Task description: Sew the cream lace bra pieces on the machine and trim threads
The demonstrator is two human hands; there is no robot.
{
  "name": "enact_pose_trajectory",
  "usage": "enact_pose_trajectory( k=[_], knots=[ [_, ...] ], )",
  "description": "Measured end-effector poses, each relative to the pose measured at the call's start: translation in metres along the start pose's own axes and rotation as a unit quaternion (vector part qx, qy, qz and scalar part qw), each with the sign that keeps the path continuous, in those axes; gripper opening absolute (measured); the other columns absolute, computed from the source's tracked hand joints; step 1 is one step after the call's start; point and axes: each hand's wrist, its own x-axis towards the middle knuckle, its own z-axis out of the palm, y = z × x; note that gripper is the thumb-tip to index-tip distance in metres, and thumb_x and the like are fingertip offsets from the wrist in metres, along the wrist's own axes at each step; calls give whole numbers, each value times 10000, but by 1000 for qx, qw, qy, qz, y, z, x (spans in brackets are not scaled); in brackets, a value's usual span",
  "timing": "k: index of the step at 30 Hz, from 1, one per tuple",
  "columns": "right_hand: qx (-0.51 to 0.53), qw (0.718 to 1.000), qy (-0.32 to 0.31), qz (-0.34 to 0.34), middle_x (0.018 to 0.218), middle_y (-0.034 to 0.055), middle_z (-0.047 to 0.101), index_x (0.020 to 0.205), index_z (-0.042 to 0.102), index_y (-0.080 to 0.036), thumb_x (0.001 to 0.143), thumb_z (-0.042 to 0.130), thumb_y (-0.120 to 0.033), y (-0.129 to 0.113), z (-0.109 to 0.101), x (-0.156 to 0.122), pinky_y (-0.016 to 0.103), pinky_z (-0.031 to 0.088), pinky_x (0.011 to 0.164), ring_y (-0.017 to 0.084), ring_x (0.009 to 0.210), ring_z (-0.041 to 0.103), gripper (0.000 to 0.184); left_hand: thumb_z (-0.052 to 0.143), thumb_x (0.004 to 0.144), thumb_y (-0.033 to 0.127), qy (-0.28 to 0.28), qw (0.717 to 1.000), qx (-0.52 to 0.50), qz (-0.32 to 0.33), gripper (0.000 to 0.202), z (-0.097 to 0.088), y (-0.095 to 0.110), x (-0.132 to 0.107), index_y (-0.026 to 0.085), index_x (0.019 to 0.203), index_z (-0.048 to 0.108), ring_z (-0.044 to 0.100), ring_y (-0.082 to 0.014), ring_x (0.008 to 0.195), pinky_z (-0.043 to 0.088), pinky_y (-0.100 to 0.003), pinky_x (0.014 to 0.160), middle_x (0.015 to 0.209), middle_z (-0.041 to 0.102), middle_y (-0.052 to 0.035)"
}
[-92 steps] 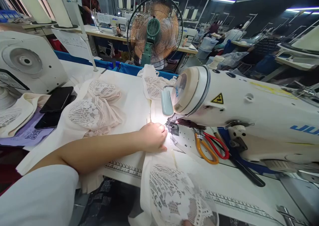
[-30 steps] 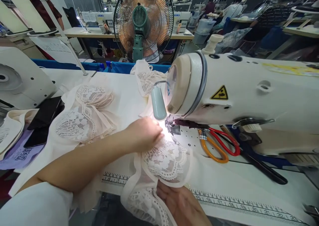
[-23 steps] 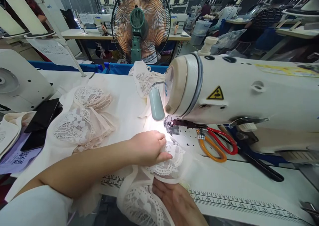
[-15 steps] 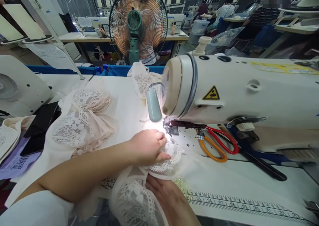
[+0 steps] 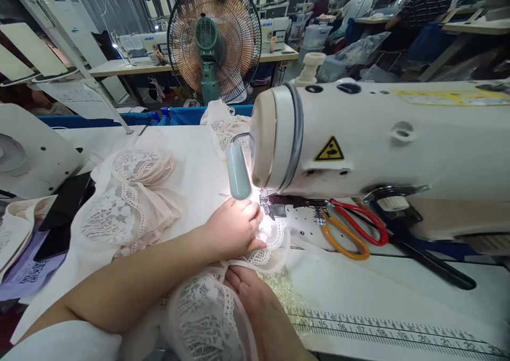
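A pale lace bra (image 5: 207, 318) lies partly under the needle area of the sewing machine (image 5: 358, 138), one cup hanging towards me over the table's front. My left hand (image 5: 235, 228) presses down on the bra's upper cup just left of the lit presser foot (image 5: 268, 208), fingers curled together on the lace. Below it, my right hand (image 5: 253, 294) grips the bra's edge between the two cups, its fingertips partly hidden by the fabric. A small grey-green lamp (image 5: 239, 172) hangs above my left hand.
Scissors with red and orange handles (image 5: 350, 239) lie right of the needle. More lace bras (image 5: 123, 207) are piled at left, beside a black phone (image 5: 59, 217). A printed ruler (image 5: 378, 332) runs along the front edge. A large fan (image 5: 215, 42) stands behind the table.
Both hands and the bra have shifted slightly left and up in the picture, with the view itself moving a little. My right hand sits closer beneath the left; more pale yellow threads show beside it.
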Motion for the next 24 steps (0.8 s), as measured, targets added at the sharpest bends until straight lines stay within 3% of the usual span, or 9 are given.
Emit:
enact_pose_trajectory(
  k=[5,11,13,15,17,19,20,22,24],
  knots=[
    [-123,992,26,12,1093,56,644,1123,618,-249,822,555,-408,-7,0,6,370,347,1009,239,1113,528,345,489,820,573,-8,999,36,0,587,3,2,4,52,1062,607,540,-256,873,437,-354,717,953,581,-149],
    [-153,987,44,26,1198,84,600,1218,557,-231,853,469,-439,-6,3,-5,398,406,949,267,1129,525,430,524,797,571,-21,999,39,16,593,1,-1,2,31,1032,601,528,-240,815,444,-323,683,932,564,-149],
    [-278,960,25,-4,1210,79,595,1253,529,-251,859,464,-431,-14,-6,-17,391,435,918,257,1100,547,438,559,778,557,-39,999,15,20,602,-4,-3,-1,43,1091,575,523,-235,809,441,-316,671,921,564,-131],
    [-503,859,-15,-100,1109,66,645,1248,531,-274,841,525,-357,-32,-19,-28,341,486,824,226,966,606,415,579,776,531,-61,998,-4,19,562,-9,-5,-3,109,1147,559,523,-237,816,430,-314,654,934,566,-115],
    [-679,689,-3,-256,916,45,685,1292,465,-285,847,522,-242,-57,-33,-32,279,504,654,182,760,627,450,576,794,493,-79,997,-13,23,470,-16,-5,-4,196,1158,568,529,-243,829,418,-324,665,943,570,-103],
    [-794,488,78,-353,1014,111,660,1283,478,-219,843,526,-232,-83,-44,-26,340,496,708,243,879,607,443,581,803,440,-92,995,-20,33,391,-22,-3,-5,244,1142,588,535,-252,857,413,-351,706,960,578,-102],
    [-831,417,73,-360,1114,133,629,1282,479,-196,848,497,-200,-93,-47,-20,365,490,725,258,908,595,435,582,808,399,-95,994,-25,38,360,-24,-2,-5,250,1135,596,538,-255,872,411,-365,729,964,583,-102],
    [-880,342,40,-327,1258,125,557,1249,508,-195,827,473,-121,-105,-51,-4,377,484,706,273,957,573,430,566,816,286,-97,993,-34,52,329,-27,3,-8,238,1140,600,544,-255,902,409,-388,770,978,598,-102],
    [-895,337,-8,-293,1218,87,592,1046,623,-198,801,483,-73,-109,-53,8,351,475,686,268,986,556,308,558,791,181,-89,992,-46,81,331,-26,7,-13,209,1117,609,542,-247,948,404,-404,825,1028,609,-95]
  ],
)
